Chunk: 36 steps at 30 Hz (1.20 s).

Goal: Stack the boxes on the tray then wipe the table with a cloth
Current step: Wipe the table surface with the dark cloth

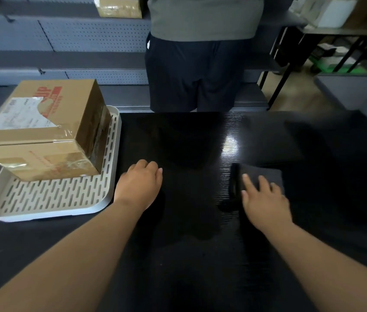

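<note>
Dark cloth (261,179) is lying on the black table (189,244), right of centre, well apart from the tray (50,199). It's looking soft, light and floppy, likely bunching when pushed, so pressing flat on top should be working better than pinching an edge. Right hand (265,199) is resting palm-down on the cloth, fingers spread and extended. Left hand (139,185) is lying on the table just beside the tray, fingers curled together, gripping nothing. Cardboard box (43,129) is sitting on the tray.
</note>
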Available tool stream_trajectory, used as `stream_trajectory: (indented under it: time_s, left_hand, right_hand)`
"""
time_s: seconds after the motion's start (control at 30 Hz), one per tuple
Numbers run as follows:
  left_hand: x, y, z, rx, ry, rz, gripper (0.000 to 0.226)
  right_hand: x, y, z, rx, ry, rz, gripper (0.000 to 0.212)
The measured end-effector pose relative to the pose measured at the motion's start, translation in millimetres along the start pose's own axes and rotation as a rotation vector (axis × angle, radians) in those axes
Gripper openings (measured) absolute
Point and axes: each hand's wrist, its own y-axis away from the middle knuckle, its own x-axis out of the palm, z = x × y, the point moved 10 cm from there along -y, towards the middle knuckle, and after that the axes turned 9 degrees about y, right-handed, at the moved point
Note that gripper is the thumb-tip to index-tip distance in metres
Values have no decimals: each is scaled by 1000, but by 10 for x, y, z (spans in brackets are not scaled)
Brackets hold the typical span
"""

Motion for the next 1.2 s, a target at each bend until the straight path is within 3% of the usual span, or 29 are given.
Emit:
stream_trajectory:
  time_s: [0.07,0.13,0.27,0.33,0.4,0.47,0.53,0.6,0.77,0.83,1.03,1.13,1.2]
  left_hand:
    - [18,17,1,9,-7,6,35]
    - [46,21,4,11,-20,13,35]
    - [112,-11,-82,26,-22,23,36]
    - [136,-30,-157,45,-17,28,36]
    - [150,-41,-222,63,-11,37,36]
    - [139,-45,-246,75,-17,35,36]
    - [120,-45,-224,71,-27,27,37]
    - [114,-39,-162,55,-37,33,37]
    - [181,-82,-76,21,-41,66,37]
    - [234,-126,-52,-6,-26,85,38]
    - [527,-249,119,-82,-7,236,49]
    - [573,-337,151,-60,-40,259,48]
    - [535,-405,142,-57,-34,228,47]
  right_hand:
    - [75,-42,-298,206,-78,97,52]
    - [86,42,-86,284,-69,122,53]
    - [62,619,1105,-97,-13,68,58]
    - [50,701,1188,-238,6,7,54]
    - [86,596,818,-157,-2,52,51]
    - [56,351,193,46,-53,19,51]
    - [137,201,-268,228,-97,128,52]
    - [154,238,-229,286,-137,175,55]
    - [-28,715,985,-116,-23,29,73]
    - [27,626,1089,-217,63,45,65]
    - [-82,-466,559,-39,-42,146,55]
    - [-121,-723,515,119,-89,301,63]
    - [-160,-637,756,144,-114,307,73]
